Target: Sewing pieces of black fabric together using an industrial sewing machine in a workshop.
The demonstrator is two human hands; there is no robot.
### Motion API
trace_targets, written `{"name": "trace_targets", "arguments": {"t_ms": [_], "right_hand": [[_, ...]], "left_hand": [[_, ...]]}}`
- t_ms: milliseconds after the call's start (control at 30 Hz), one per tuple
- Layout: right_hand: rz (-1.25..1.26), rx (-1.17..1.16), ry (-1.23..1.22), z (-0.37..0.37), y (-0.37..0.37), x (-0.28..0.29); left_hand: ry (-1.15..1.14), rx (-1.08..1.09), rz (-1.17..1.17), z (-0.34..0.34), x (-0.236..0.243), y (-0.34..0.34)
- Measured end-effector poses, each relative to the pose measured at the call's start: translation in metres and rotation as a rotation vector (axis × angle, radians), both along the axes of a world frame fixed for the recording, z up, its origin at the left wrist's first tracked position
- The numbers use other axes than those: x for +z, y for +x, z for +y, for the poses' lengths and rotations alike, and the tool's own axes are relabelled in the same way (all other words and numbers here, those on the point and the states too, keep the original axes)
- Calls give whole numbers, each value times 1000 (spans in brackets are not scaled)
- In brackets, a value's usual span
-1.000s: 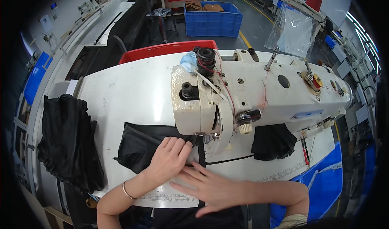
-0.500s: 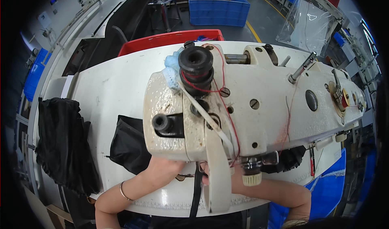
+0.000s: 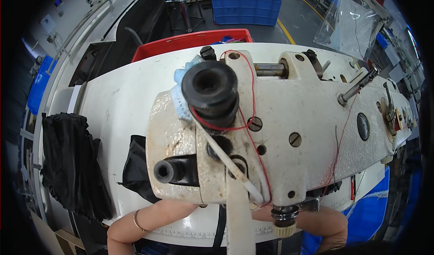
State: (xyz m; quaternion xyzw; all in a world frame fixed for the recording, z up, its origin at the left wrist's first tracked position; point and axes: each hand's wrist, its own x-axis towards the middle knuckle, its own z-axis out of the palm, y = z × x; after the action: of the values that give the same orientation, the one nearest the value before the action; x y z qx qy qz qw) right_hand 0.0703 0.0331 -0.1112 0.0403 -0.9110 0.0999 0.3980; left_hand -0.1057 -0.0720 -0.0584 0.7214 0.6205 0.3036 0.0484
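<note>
A white industrial sewing machine (image 3: 316, 133) fills the middle and hides the fingers of both my hands. My left hand (image 3: 183, 206) reaches in under the machine's head from the left, only its back edge and wrist showing. From the right comes my right forearm (image 3: 316, 222); the hand itself is behind the machine. Between them a black strap (image 3: 220, 225) runs down over the table's front edge. A black fabric piece (image 3: 138, 171) lies left of the machine head, partly covered by it. Red thread (image 3: 253, 88) loops round a black knob (image 3: 209, 85) on top.
A pile of folded black fabric (image 3: 74, 164) lies at the table's left. Behind the white table (image 3: 117, 92) stands a red bin (image 3: 190, 40), and beyond it a blue crate (image 3: 246, 9). Blue material (image 3: 377, 210) hangs at the right. A ruler strip (image 3: 190, 235) follows the front edge.
The machine now looms larger and lower in view, as my head has moved closer. It covers more of my hands and of the black fabric piece. My arms have hardly moved.
</note>
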Motion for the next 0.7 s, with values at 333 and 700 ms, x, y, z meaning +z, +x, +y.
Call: {"name": "trace_targets", "arguments": {"t_ms": [333,700], "right_hand": [[-264,31,-34,-4,18,26],[-162,11,51,-3,9,20]], "left_hand": [[41,-45,103,-3,10,2],[-20,-39,2,-6,6,2]]}}
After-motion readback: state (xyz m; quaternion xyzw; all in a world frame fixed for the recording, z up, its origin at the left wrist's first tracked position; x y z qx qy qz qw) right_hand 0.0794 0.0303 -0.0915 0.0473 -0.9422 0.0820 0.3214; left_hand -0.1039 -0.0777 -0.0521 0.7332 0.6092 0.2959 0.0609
